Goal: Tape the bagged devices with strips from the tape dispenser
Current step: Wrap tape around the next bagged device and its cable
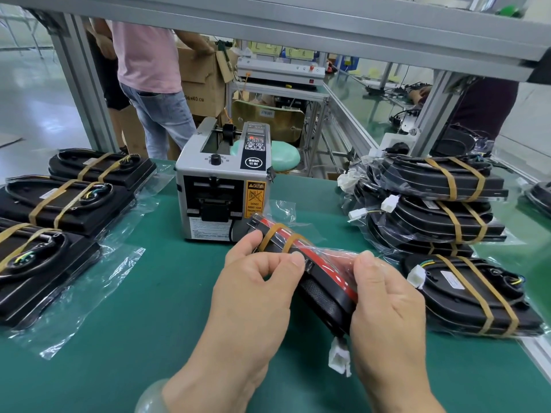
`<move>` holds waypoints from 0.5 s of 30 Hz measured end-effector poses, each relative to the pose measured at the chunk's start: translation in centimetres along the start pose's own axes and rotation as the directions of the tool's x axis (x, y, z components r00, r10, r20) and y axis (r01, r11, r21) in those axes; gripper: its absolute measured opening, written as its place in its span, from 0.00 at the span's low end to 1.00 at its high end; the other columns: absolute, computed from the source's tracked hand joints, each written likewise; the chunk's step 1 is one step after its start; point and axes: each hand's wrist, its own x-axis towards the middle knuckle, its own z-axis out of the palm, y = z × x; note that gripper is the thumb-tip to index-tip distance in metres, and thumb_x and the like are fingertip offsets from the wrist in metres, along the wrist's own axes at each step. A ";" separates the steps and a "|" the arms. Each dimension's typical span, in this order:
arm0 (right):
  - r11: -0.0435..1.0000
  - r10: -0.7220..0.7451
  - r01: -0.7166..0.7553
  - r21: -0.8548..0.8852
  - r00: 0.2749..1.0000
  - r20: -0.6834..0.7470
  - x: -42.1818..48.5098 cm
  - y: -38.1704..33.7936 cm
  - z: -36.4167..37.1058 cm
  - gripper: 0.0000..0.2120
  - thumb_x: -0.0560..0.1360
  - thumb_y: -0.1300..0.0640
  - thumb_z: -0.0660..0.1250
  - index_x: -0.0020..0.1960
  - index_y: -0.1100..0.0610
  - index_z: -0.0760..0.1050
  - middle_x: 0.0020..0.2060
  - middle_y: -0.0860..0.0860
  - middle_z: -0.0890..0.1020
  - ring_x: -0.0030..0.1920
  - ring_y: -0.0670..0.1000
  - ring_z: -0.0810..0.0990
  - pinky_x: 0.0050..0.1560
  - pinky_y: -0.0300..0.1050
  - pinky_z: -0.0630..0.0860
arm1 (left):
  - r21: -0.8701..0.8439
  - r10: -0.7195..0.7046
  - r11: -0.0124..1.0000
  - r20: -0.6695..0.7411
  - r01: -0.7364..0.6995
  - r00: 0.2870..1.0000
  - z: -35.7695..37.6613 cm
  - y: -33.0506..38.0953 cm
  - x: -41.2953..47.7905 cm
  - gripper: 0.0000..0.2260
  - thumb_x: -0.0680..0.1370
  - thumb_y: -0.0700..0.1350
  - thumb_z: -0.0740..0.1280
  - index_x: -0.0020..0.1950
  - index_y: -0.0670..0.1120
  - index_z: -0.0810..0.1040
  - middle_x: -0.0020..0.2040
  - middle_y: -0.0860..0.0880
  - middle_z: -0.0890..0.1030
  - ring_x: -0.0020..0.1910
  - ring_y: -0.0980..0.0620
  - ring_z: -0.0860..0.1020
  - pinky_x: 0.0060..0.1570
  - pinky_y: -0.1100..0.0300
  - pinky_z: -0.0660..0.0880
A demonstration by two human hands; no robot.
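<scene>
Hands meet above the middle of the green table (149,293), both clamped on one bagged device (325,287) that is held on edge and tilted, its far end pointing up toward the tape dispenser (222,186). The left hand (256,281) pinches the device's upper edge, thumb on the near side and fingers curled behind it. The right hand (384,299) grips the lower part, fingers wrapped round the black body and the clear bag. A red strip (334,269) runs along the device's top edge, and two tan bands (274,234) cross its far end. A white connector (338,357) hangs from its lower end, just above the table.

The tape dispenser stands at the middle of the far edge, its front slot facing the person, just beyond the held device. Along the left edge lie three more bagged units (64,201), flat and side by side, each crossed by two tan bands, the loose bag ends spread toward the centre. At the right edge, several banded units sit heaped in a stack (432,201), and another single unit (468,293) lies flat nearer the near-right corner, close beside the right hand.

Beyond the far edge, a person in a pink shirt (146,55) stands by a cardboard box (202,84).
</scene>
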 end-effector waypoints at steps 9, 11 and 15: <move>1.000 0.012 -0.012 0.023 1.000 0.005 -0.1 0.0 0.1 0.18 0.77 0.46 0.58 0.46 0.54 0.84 0.40 0.54 0.86 0.45 0.59 0.84 0.51 0.64 0.78 | 0.002 0.012 1.000 -0.018 -0.012 1.000 0.2 -0.3 0.2 0.13 0.75 0.48 0.68 0.38 0.40 0.84 0.56 0.71 0.68 0.63 0.81 0.58 0.53 0.75 0.60; 1.000 0.005 -0.005 0.024 1.000 0.008 -0.1 0.0 0.1 0.18 0.77 0.46 0.58 0.46 0.53 0.84 0.41 0.53 0.86 0.46 0.57 0.84 0.52 0.62 0.78 | 0.011 0.018 1.000 -0.024 -0.018 1.000 0.3 -0.4 0.2 0.13 0.75 0.48 0.68 0.37 0.42 0.84 0.55 0.70 0.71 0.63 0.81 0.58 0.52 0.77 0.59; 1.000 -0.006 0.006 0.008 1.000 0.005 -0.1 0.0 0.1 0.17 0.78 0.46 0.58 0.46 0.52 0.84 0.40 0.52 0.86 0.45 0.56 0.84 0.51 0.61 0.79 | 0.041 0.025 0.999 -0.050 -0.023 0.998 0.5 -0.4 0.1 0.10 0.74 0.50 0.69 0.35 0.49 0.85 0.63 0.62 0.73 0.62 0.81 0.59 0.51 0.82 0.59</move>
